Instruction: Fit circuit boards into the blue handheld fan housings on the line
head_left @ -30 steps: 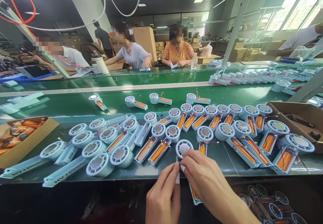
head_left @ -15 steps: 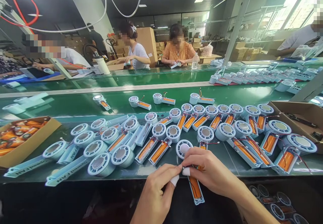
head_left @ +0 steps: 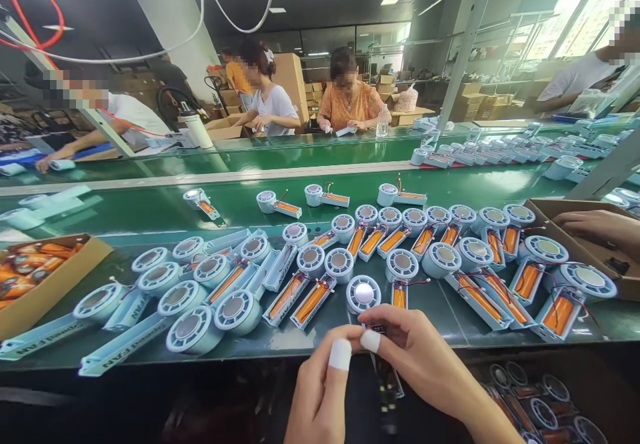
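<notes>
A light-blue handheld fan unit [head_left: 363, 294] lies at the table's near edge, round head away from me, its handle reaching back between my hands. My left hand [head_left: 323, 394] and my right hand [head_left: 417, 357] meet just below the head. Both pinch the upper part of the handle, with white finger cots on the pinching fingertips. The handle's lower end is in shadow under my hands. Next to the head lies another fan unit [head_left: 401, 267] with an orange battery in its open handle.
Several open fan units with orange batteries cover the green table [head_left: 450, 317]. A cardboard box of orange batteries [head_left: 55, 281] stands left. Another person's hand [head_left: 595, 225] reaches into a cardboard box [head_left: 553, 212] at right. More units ride the conveyor [head_left: 150, 207]; workers sit beyond.
My hands shifted slightly toward me along the fan's handle and closed together on it. Another person's hand has come into view at the right box.
</notes>
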{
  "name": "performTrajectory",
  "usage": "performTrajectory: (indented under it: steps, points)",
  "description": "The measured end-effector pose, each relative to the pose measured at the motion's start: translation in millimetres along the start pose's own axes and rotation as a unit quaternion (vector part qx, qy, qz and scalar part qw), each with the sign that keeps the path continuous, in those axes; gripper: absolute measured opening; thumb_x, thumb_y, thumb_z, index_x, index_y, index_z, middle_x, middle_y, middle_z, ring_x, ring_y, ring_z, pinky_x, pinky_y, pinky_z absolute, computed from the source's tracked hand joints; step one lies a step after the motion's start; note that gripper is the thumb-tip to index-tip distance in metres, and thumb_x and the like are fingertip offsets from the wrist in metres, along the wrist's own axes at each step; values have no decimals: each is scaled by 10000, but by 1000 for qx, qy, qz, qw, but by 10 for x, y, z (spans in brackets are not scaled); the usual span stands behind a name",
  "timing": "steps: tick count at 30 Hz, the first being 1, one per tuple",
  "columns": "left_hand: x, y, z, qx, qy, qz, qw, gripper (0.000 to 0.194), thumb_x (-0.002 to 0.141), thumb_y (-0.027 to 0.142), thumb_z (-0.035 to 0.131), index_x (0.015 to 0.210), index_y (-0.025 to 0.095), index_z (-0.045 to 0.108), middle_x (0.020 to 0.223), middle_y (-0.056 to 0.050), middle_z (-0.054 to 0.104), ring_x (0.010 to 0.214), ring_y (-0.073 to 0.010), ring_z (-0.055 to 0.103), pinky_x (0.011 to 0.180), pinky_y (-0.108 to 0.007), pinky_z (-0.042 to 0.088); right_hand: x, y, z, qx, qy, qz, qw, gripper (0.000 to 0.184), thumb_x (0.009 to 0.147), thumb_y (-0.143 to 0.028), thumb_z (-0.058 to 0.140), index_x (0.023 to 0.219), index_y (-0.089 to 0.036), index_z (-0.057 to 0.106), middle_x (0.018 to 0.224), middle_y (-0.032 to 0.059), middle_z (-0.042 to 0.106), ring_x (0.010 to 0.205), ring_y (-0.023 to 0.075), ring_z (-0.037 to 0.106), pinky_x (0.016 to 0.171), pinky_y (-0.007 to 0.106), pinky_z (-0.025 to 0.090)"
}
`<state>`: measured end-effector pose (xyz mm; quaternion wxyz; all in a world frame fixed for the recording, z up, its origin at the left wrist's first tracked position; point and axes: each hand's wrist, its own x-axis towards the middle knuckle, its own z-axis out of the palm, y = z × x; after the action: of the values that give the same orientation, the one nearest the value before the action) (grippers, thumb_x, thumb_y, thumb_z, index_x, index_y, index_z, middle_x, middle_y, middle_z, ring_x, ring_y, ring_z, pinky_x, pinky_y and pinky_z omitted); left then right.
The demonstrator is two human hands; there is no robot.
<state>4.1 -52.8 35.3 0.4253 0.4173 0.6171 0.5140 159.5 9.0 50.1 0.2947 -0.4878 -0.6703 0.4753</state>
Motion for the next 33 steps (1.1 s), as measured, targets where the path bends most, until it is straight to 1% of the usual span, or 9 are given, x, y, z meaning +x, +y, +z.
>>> performTrajectory:
  steps: [4, 6, 9, 11, 13, 17, 19, 26, 33]
  points:
    - [217, -102, 105, -43, -29, -5, 999, 387, 803, 532, 705, 986, 193, 661, 870, -60, 716, 797, -228, 673, 703, -298, 537, 62, -28, -15, 153, -27, -2, 988, 249, 917, -417, 637, 973, -179, 682, 875, 23, 654, 804, 158, 568, 733, 259, 457]
    - [292, -152, 141, -83, -96, -40, 991, 438, 773, 521, 746, 1027, 174, 660, 881, -72, 730, 778, -222, 675, 671, -296, 531, 65, -54, -14, 202, -40, -16, 978, 249, 902, -426, 659, 932, -178, 661, 845, 7, 624, 782, 140, 541, 720, 243, 445]
    - [329, -144, 146, -173, -212, -96, 957, 481, 685, 484, 844, 1005, 163, 687, 891, -91, 762, 865, -261, 711, 769, -337, 553, 26, -69, -5, 222, -56, -43, 973, 251, 899, -433, 672, 910, -183, 650, 835, 0, 612, 768, 129, 527, 714, 233, 440]
    - [321, -106, 128, -217, -248, -125, 936, 486, 614, 420, 908, 976, 165, 710, 922, -100, 775, 976, -302, 715, 884, -381, 549, -13, -61, 2, 210, -65, -57, 974, 249, 908, -435, 666, 908, -186, 652, 845, 6, 620, 768, 131, 537, 713, 236, 444]
    - [300, -87, 113, -243, -233, -138, 931, 488, 604, 384, 921, 997, 173, 724, 1015, -114, 776, 1095, -330, 687, 981, -420, 521, -50, -47, 6, 196, -70, -65, 976, 248, 917, -440, 661, 920, -192, 658, 863, 11, 625, 775, 134, 548, 713, 239, 447]
    - [252, -146, 125, -302, -97, -171, 933, 527, 691, 421, 847, 1154, 221, 692, 1240, -105, 721, 1275, -321, 594, 1116, -444, 434, -96, -30, 12, 182, -34, -62, 981, 243, 942, -450, 642, 961, -209, 670, 906, 17, 639, 818, 144, 567, 765, 255, 457]
    - [240, -172, 134, -315, -71, -177, 930, 518, 730, 429, 804, 1188, 229, 670, 1267, -91, 707, 1294, -313, 577, 1130, -435, 420, -102, -30, 16, 196, -17, -46, 979, 239, 955, -451, 628, 980, -215, 660, 899, 15, 647, 823, 148, 584, 789, 268, 470]
    - [181, -28, 100, -260, -68, -96, 958, 578, 776, 475, 776, 1259, 210, 601, 1187, -102, 718, 1102, -306, 666, 928, -394, 535, -84, -40, 22, 248, -2, -18, 969, 251, 909, -431, 700, 1032, -228, 622, 953, 13, 664, 892, 153, 606, 821, 260, 492]
    - [183, 89, 72, -256, -95, -52, 961, 504, 751, 443, 818, 1169, 229, 635, 1233, -83, 700, 1168, -279, 639, 956, -342, 517, -97, -100, 29, 188, 30, -36, 981, 224, 930, -375, 656, 1095, -240, 588, 1093, 42, 669, 985, 169, 625, 886, 273, 511]
